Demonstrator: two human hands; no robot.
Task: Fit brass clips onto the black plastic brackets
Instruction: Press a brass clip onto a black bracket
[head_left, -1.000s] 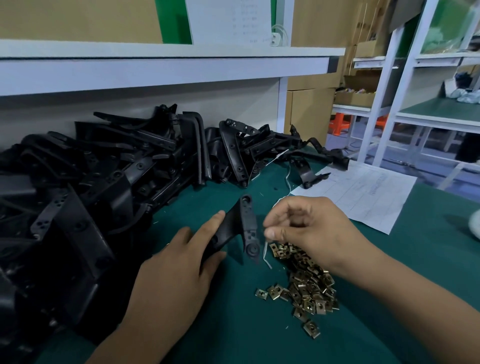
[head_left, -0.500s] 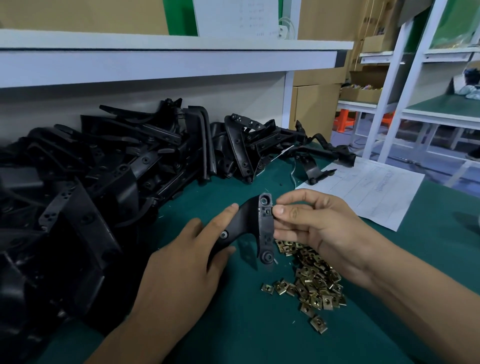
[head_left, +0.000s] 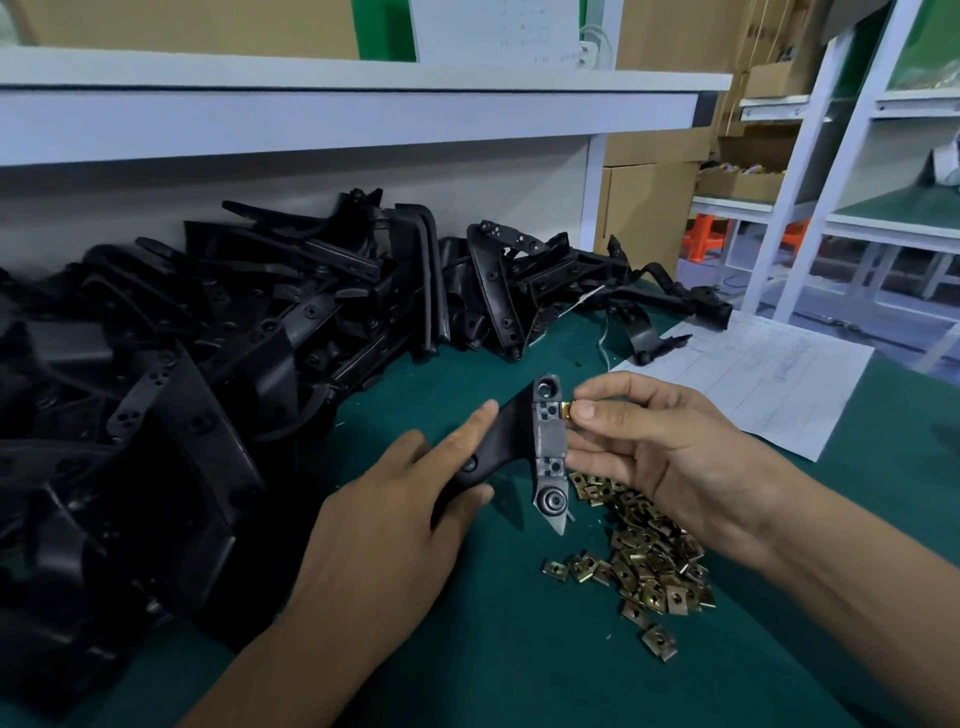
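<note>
My left hand (head_left: 395, 514) grips the arm of a black plastic bracket (head_left: 545, 447) and holds it upright just above the green mat (head_left: 493, 649). My right hand (head_left: 660, 447) pinches a brass clip (head_left: 567, 409) between thumb and forefinger against the bracket's upper right edge. The clip is partly slid onto the bracket. My other right fingers rest against the bracket's lower edge. A heap of loose brass clips (head_left: 644, 561) lies on the mat under my right hand.
A big pile of black brackets (head_left: 218, 374) fills the left and back of the bench. A printed paper sheet (head_left: 763, 379) lies at the right. A white shelf (head_left: 337, 104) hangs over the back, with cardboard boxes (head_left: 649, 197) and white racks (head_left: 841, 171) beyond.
My right hand lifted from the clip heap with a clip and brought it to the bracket's upper edge. My left hand raised and turned the bracket toward it.
</note>
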